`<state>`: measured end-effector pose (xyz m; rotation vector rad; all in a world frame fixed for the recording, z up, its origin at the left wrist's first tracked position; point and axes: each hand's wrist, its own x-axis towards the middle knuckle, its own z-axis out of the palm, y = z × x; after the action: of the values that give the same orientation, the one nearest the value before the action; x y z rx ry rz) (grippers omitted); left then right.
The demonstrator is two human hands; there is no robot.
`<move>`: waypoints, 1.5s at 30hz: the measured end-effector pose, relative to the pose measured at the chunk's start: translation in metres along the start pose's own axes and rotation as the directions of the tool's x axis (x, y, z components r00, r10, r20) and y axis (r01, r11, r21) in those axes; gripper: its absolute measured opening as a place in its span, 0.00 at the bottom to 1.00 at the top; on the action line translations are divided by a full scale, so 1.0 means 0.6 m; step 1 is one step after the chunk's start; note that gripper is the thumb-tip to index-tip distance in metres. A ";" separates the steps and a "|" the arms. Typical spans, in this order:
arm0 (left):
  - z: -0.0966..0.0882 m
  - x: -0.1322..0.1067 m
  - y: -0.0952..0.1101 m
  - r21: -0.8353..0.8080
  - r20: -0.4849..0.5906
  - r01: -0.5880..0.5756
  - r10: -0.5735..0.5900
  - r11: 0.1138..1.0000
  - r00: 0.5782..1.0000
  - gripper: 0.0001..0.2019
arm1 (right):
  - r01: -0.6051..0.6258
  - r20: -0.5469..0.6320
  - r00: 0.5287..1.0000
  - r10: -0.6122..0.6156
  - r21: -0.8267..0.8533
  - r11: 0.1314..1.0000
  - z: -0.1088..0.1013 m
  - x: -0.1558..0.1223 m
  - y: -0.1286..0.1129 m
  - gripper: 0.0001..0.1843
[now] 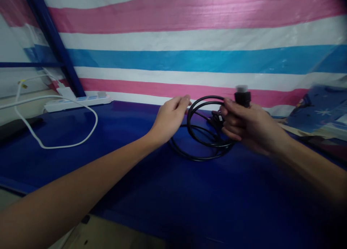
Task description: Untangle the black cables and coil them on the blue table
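A black cable (191, 131) hangs in round loops between my hands, just above the blue tabletop (173, 191). My right hand (246, 124) is closed around the gathered loops, and a black cable plug (242, 97) with a pale, motion-blurred end sticks up above its fingers. My left hand (169, 118) is at the left side of the loops, its thumb lying along the curled index finger. Its other fingers are hidden behind the hand, so whether they grip the cable cannot be seen. A darker bunch of cable (217, 118) shows behind the loops, beside my right fingers.
A white power strip (81, 103) lies at the back left with a white charger (66, 93) plugged in. Its white cord (67, 146) loops over the table. A dark flat object (20, 129) lies far left. A blue printed package (320, 109) is at the right. Striped sheeting (189, 60) hangs behind.
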<state>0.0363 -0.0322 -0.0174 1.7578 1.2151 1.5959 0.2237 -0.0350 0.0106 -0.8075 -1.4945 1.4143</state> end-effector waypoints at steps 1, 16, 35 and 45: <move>-0.002 0.003 -0.005 0.027 -0.048 0.018 -0.017 0.999 0.999 0.13 | 0.033 -0.023 0.999 -0.032 0.021 0.999 0.000 -0.001 -0.005 0.16; 0.008 -0.031 0.051 -0.379 0.562 0.304 -0.044 0.874 0.826 0.23 | 0.371 -0.119 0.816 -0.566 -0.643 0.670 0.011 0.002 0.019 0.26; 0.025 -0.046 0.059 -0.082 0.332 -0.059 0.083 0.995 0.940 0.16 | 0.433 0.259 0.818 -0.513 -0.865 0.254 0.007 -0.008 -0.003 0.10; 0.010 -0.037 0.053 0.035 0.063 -0.168 0.166 0.985 0.984 0.18 | 0.175 -0.142 0.974 -0.175 -0.014 0.984 0.028 -0.018 -0.017 0.07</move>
<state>0.0531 -0.0655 -0.0049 1.9640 1.1043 1.6080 0.2134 -0.0528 0.0195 -0.7425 -1.4204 1.2002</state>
